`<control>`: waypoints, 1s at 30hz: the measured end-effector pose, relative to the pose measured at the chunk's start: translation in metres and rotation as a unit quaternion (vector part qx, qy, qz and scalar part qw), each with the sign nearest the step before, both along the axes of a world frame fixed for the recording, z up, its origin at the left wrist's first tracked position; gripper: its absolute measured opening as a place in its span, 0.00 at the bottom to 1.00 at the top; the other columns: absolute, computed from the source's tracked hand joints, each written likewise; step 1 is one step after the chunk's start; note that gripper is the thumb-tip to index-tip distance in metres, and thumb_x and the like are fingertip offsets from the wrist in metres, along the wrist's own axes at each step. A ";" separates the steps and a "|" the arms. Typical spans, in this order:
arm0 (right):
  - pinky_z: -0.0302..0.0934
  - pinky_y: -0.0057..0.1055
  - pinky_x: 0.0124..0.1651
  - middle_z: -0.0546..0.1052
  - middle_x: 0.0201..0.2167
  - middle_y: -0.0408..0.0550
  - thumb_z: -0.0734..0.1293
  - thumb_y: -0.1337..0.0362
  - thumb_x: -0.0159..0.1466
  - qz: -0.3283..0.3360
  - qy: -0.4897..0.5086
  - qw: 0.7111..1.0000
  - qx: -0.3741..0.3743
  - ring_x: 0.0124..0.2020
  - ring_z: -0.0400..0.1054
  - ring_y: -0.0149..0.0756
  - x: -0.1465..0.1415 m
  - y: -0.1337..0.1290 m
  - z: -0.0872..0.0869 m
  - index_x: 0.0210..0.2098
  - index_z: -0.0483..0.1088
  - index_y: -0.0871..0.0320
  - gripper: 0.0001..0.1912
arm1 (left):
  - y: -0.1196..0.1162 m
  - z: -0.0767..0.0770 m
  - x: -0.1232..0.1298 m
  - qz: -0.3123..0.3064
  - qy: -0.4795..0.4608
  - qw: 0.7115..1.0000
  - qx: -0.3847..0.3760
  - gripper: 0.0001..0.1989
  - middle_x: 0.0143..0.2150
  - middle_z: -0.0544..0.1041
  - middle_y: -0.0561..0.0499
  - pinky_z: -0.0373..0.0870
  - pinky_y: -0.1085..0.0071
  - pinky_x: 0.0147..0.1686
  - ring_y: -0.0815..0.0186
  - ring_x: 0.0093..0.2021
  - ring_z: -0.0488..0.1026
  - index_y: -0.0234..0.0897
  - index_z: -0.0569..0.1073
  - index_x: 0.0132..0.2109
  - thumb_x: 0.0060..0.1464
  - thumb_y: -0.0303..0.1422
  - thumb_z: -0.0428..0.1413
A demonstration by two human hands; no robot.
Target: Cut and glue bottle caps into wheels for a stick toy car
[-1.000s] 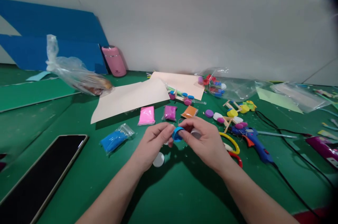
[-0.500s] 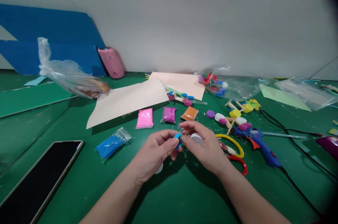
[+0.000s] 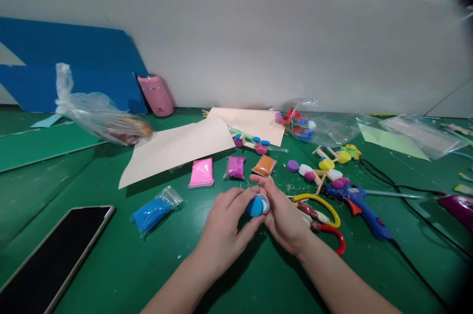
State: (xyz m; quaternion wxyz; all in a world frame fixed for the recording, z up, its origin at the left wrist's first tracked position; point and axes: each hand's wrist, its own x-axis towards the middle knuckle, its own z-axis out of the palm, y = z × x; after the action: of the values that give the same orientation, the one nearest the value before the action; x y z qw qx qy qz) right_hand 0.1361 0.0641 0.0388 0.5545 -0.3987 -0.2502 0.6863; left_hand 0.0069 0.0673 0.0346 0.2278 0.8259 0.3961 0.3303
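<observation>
My left hand [image 3: 226, 227] is closed, with thumb and fingers gripping a round blue bottle cap [image 3: 254, 206] by its edge. My right hand [image 3: 288, 220] cups a white bottle cap [image 3: 265, 203], whose raised rim faces the blue one. The two caps meet or nearly meet between my hands, just above the table. Right beside my right hand lie scissors with a yellow and a red handle loop [image 3: 325, 205]. Beyond my fingertips are small packets of pink clay [image 3: 201, 173], purple clay [image 3: 235, 167] and orange clay [image 3: 264, 165].
On the right rests a blue glue gun [image 3: 364, 208] with its cord. Small stick models with cap wheels [image 3: 325, 171] lie behind it. To the left are a phone [image 3: 55, 260] and a blue clay packet [image 3: 153, 211]. Pale paper [image 3: 181, 149] and a pink flask [image 3: 157, 94] sit farther back.
The blue cap has turned its flat round face into view and met the white cap. My hands have come closer together, and the camera view has tilted up slightly.
</observation>
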 end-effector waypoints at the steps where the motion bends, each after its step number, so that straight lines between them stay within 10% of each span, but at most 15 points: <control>1: 0.57 0.23 0.30 0.70 0.26 0.42 0.57 0.54 0.62 0.004 0.000 1.000 -0.004 0.26 0.64 0.27 -0.001 -0.001 0.000 0.43 0.63 0.59 0.17 | 0.000 -0.001 0.000 0.000 0.007 1.000 0.009 0.18 0.44 0.70 0.45 0.62 0.64 0.41 0.60 0.43 0.65 0.39 0.65 0.49 0.50 0.31 0.53; 12: 0.57 0.33 0.42 0.71 0.40 0.47 0.53 0.47 0.61 0.099 -0.021 0.995 0.025 0.36 0.66 0.33 0.004 -0.008 0.005 0.54 0.55 0.56 0.26 | 0.003 0.007 0.005 0.058 -0.128 0.983 -0.122 0.12 0.33 0.72 0.49 0.64 0.69 0.31 0.65 0.32 0.67 0.36 0.71 0.40 0.45 0.29 0.56; 16: 0.58 0.33 0.41 0.68 0.45 0.47 0.57 0.53 0.62 0.105 -0.213 0.964 0.121 0.41 0.64 0.36 0.011 -0.009 0.010 0.53 0.58 0.50 0.21 | 0.005 0.005 0.003 0.108 -0.317 0.893 -0.301 0.15 0.33 0.74 0.50 0.66 0.71 0.33 0.66 0.32 0.69 0.35 0.71 0.41 0.42 0.30 0.59; 21: 0.57 0.33 0.45 0.67 0.46 0.46 0.65 0.63 0.56 0.047 -0.446 0.845 0.290 0.46 0.61 0.39 0.019 -0.007 0.008 0.49 0.64 0.50 0.20 | 0.006 0.005 0.004 0.066 -0.447 0.800 -0.396 0.13 0.36 0.76 0.50 0.66 0.73 0.38 0.66 0.37 0.71 0.36 0.72 0.39 0.42 0.28 0.60; 30: 0.54 0.33 0.50 0.68 0.46 0.48 0.65 0.65 0.57 0.047 -0.474 0.817 0.324 0.48 0.60 0.37 0.022 -0.003 0.005 0.48 0.64 0.52 0.18 | 0.005 0.011 0.004 0.078 -0.415 0.811 -0.406 0.10 0.33 0.78 0.52 0.67 0.76 0.36 0.68 0.35 0.73 0.36 0.74 0.37 0.42 0.28 0.60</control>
State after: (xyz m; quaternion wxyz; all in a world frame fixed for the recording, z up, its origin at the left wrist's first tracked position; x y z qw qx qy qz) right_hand 0.1584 0.0609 0.0436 0.4313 -0.4596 -0.7085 0.3174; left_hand 0.0113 0.0724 0.0453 0.6585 0.4092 0.4246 0.4675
